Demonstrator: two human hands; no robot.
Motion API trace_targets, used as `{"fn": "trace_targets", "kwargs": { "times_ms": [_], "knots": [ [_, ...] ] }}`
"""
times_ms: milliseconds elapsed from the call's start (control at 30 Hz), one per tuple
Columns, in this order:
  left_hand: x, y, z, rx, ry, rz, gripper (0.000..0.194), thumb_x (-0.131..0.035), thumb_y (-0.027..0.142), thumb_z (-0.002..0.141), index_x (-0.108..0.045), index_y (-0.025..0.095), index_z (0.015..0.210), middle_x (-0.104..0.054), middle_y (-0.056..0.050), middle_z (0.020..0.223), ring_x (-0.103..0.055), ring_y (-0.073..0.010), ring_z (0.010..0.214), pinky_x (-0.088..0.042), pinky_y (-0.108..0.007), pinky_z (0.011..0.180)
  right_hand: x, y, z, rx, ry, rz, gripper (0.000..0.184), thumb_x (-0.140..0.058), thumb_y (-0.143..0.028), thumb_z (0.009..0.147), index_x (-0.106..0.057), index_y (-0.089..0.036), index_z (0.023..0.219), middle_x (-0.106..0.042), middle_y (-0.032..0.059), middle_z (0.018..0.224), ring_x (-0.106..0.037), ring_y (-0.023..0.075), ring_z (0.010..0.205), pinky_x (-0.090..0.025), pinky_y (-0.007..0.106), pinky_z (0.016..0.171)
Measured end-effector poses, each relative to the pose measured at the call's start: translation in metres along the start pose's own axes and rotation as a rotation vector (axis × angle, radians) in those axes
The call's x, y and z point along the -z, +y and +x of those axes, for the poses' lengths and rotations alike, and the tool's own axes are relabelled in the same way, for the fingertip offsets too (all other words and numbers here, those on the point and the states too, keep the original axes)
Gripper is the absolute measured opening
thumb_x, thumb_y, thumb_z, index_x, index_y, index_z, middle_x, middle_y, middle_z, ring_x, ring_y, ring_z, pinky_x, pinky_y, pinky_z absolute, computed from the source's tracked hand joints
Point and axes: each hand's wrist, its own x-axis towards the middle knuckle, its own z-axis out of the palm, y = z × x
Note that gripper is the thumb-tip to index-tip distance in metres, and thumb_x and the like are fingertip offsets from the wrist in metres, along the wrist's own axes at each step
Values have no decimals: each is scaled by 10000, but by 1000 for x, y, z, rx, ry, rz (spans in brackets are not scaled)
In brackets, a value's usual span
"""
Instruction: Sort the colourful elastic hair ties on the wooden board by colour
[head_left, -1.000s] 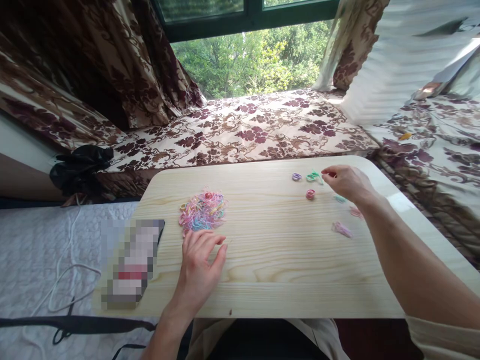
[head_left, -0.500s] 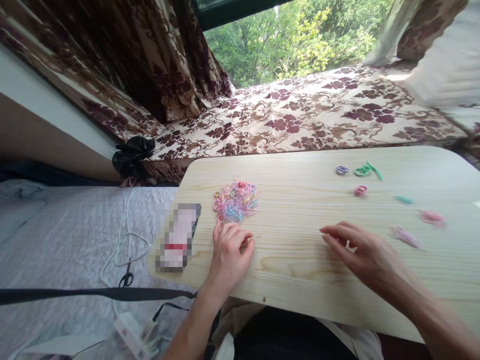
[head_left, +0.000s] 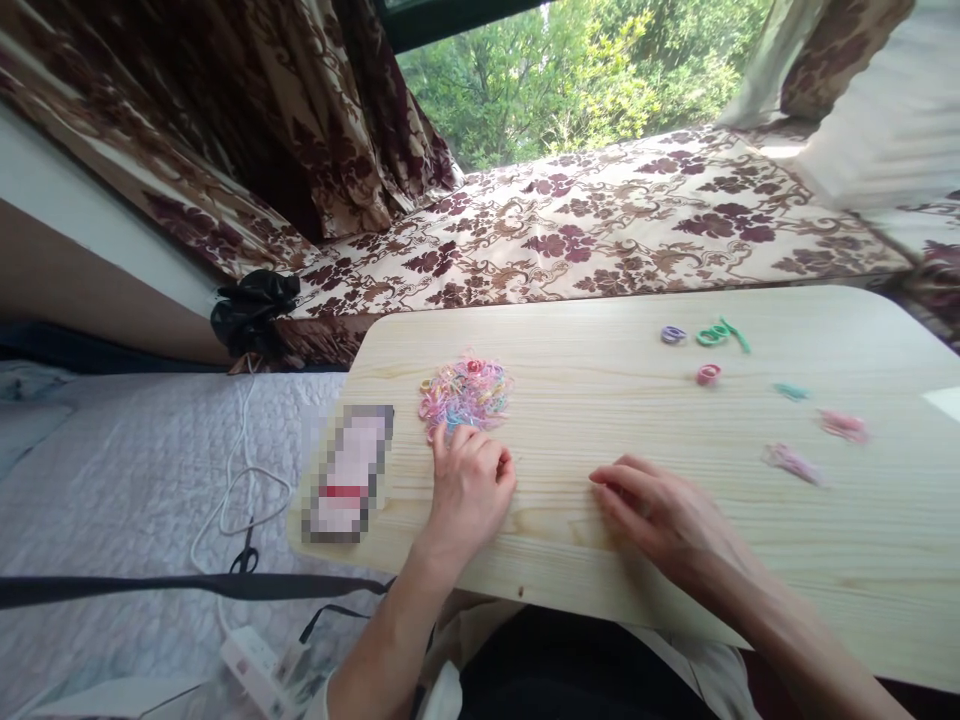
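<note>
A tangled heap of small colourful elastic bands (head_left: 472, 390) lies on the left part of the pale wooden table (head_left: 555, 400). My left hand (head_left: 472, 485) rests at the heap's near edge, its outermost finger touching it. Its thumb and index finger are pinched together; what they hold, if anything, is too small to make out. Over the table's middle is my right hand (head_left: 660, 510), its fingers stretched out, thumb slightly apart, nothing seen in them. Beyond it lie a lilac bunch (head_left: 796, 465), a pink bunch (head_left: 844, 425) and a teal bunch (head_left: 792, 391).
Farther back sit a pink coil (head_left: 708, 375), a purple coil (head_left: 673, 335) and green coils (head_left: 712, 335). A blurred-out phone-like object (head_left: 346, 475) lies at the table's left edge. Scissors (head_left: 246, 558), a white cable and a power strip (head_left: 255, 665) are on the bedding at left.
My right hand has moved left, away from the coloured bunches and closer to my left hand. My left hand has shifted slightly, its thumb and index closing together. The view has turned a little.
</note>
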Motion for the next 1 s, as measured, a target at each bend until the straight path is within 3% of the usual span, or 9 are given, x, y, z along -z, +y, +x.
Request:
{"fn": "trace_targets", "kwargs": {
  "times_ms": [567,833,1000],
  "knots": [
    [0,24,-3,-298,-39,-124,147,-527,131,871,-566,199,746,-616,0,774,-552,-191,939,-276,-552,1123,-12,-13,7,82,77,141,230,-478,-244,894,-680,-222,1003,-689,35,901,-638,125,676,-496,255,628],
    [-3,30,-3,-322,-24,-181,140,-518,143,882,-560,200,761,-613,7,787,-555,-183,928,-270,-548,1130,-8,-13,2,78,76,146,253,-456,-272,928,-665,-220,794,-651,22,804,-627,131,714,-481,249,643],
    [-2,27,-2,-289,34,-216,138,-511,134,886,-575,207,788,-620,9,778,-559,-177,892,-305,-518,1103,14,6,3,-2,165,109,239,-459,-294,925,-653,-225,805,-667,23,853,-626,130,723,-474,253,658]
  ]
}}
